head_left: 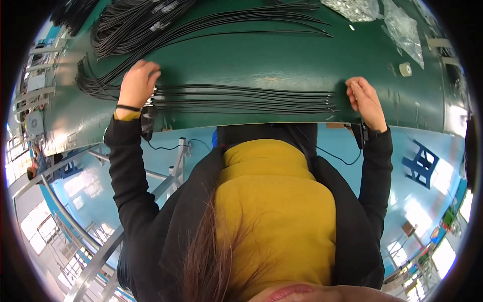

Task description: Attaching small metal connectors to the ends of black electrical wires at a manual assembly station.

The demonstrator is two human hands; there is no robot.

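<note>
A row of thin black cables lies side by side along the near edge of the green table. My left hand is over the left end of this row, fingers loosely bent, with a gap between thumb and forefinger; nothing shows in that gap. Just past the row's right ends, which carry small shiny tips, is my right hand. Its fingers are curled with the thumb pressed against them, and whatever they may hold is hidden. Left of my left hand, more black cables bend round and run up to the far side.
At the far left lies a thick coil of black cable. Loose cables stretch right from it. Clear plastic bags with small parts lie far right, near a pale tape roll. A blue stool stands on the floor.
</note>
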